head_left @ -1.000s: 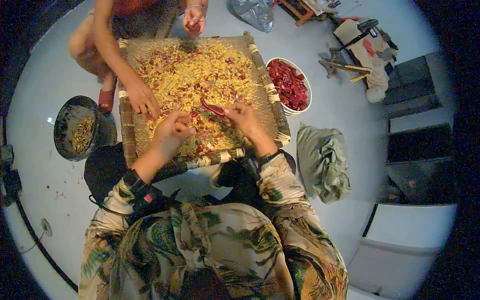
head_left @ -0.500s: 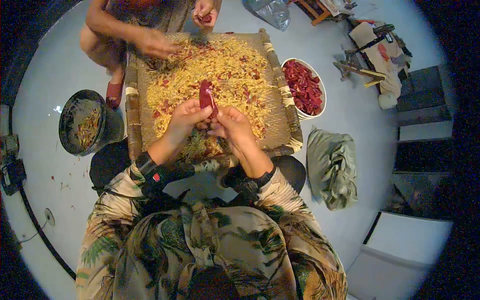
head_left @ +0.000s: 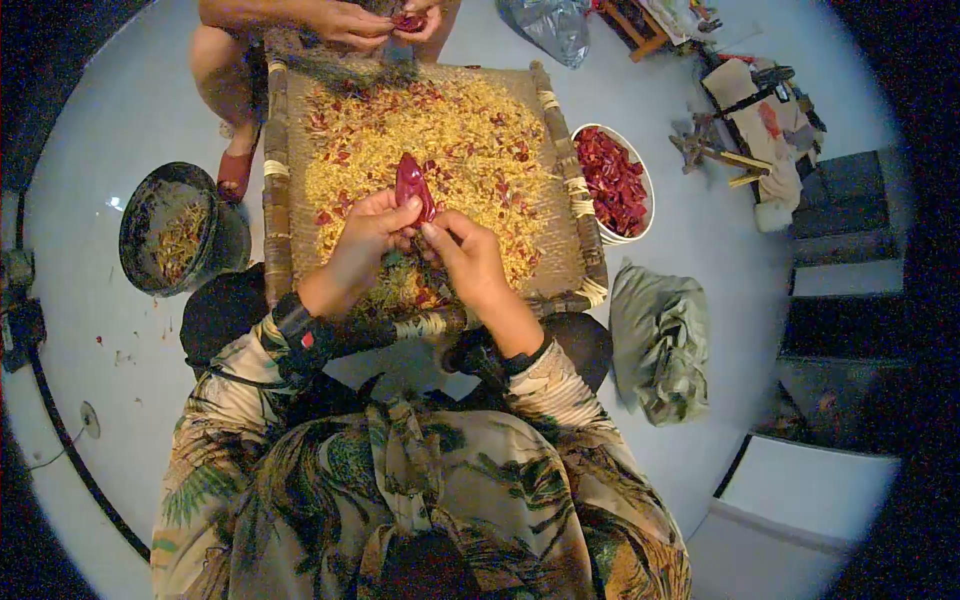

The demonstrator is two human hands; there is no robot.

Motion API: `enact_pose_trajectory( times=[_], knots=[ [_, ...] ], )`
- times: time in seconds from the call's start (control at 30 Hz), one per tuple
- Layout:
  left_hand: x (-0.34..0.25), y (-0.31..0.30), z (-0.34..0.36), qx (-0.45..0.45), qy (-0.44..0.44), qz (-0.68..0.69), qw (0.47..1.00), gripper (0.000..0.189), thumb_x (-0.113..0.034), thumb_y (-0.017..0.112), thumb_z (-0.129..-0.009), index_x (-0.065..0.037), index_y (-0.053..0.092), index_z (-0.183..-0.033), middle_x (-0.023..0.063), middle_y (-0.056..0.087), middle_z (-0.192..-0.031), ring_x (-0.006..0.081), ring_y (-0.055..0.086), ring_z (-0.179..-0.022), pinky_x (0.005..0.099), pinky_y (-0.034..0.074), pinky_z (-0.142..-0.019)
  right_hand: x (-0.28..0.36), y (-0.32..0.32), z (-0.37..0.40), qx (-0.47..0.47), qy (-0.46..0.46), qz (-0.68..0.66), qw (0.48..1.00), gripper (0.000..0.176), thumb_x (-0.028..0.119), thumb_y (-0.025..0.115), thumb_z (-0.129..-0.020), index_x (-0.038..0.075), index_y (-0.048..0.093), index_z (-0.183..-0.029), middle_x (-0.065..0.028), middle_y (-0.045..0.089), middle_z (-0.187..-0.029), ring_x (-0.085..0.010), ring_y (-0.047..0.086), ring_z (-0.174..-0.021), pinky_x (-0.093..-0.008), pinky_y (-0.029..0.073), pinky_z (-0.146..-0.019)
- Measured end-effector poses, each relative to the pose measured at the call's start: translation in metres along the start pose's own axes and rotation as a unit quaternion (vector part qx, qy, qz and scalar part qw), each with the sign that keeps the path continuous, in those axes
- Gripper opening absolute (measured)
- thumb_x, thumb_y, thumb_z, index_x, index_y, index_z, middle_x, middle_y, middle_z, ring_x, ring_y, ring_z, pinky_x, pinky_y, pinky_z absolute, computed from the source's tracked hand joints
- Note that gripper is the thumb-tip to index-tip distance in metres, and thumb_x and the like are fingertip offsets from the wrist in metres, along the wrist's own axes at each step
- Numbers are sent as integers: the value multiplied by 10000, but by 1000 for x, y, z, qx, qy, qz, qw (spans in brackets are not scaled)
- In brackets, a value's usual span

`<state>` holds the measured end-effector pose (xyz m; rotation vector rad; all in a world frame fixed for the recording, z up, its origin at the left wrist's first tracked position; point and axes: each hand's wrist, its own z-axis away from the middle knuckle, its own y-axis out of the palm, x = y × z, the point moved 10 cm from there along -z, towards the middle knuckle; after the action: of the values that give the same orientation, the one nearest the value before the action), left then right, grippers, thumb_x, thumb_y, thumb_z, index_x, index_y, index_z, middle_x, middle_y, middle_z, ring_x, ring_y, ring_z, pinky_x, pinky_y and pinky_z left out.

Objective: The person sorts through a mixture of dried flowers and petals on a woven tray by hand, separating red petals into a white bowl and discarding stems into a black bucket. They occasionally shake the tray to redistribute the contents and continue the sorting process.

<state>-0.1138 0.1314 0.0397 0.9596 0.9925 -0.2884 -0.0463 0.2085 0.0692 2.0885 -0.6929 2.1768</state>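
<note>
A dried red chili pepper [head_left: 411, 180] stands nearly upright between my hands, above the woven rack. Its middle is pinched between the thumb and fingers of my left hand [head_left: 368, 232]. My right hand [head_left: 469, 257] is closed at the pepper's lower end, thumb and forefinger together there. The fingers partly cover that end. Beneath both hands, yellow seeds [head_left: 375, 150] mixed with red chili scraps are spread over the woven rack [head_left: 281, 200], which has a wooden frame.
A white bucket [head_left: 651, 205] of red chili pieces stands at the right. On the left is a black bucket [head_left: 232, 245] holding stems. A grey-green sack [head_left: 660, 345] lies at the lower right. Opposite, another person's hands [head_left: 360, 25] hold a red chili.
The chili in my hands has turned and looks wider and glossier. The other person's hand has risen from the seeds to meet their other hand at the chili.
</note>
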Motion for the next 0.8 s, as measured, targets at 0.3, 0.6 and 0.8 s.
enact_pose_trajectory(
  times=[0.3,0.6,0.8],
  knots=[
    [-13,19,4,66,64,-25,995,137,-232,591,-836,-101,558,-858,-28,590,-706,48,509,-593,185,352,-525,13,-1,8,-9,117,-159,980,235,239,493,-899,39,561,-797,-15,556,-662,-76,508,-561,-204,425,-510],
    [-15,-2,11,29,46,-49,997,103,-192,559,-842,-90,558,-827,-14,581,-690,45,509,-593,180,389,-525,37,-24,13,-57,-12,115,992,215,209,529,-866,15,572,-949,-87,588,-824,-198,577,-730,-299,474,-659],
    [-14,-7,7,54,39,-82,994,49,-125,537,-825,-79,550,-827,-4,564,-679,58,496,-563,182,391,-486,95,-20,9,-64,-202,274,938,257,154,569,-816,2,550,-1023,-171,545,-1040,-279,543,-950,-356,461,-761]
  ],
)
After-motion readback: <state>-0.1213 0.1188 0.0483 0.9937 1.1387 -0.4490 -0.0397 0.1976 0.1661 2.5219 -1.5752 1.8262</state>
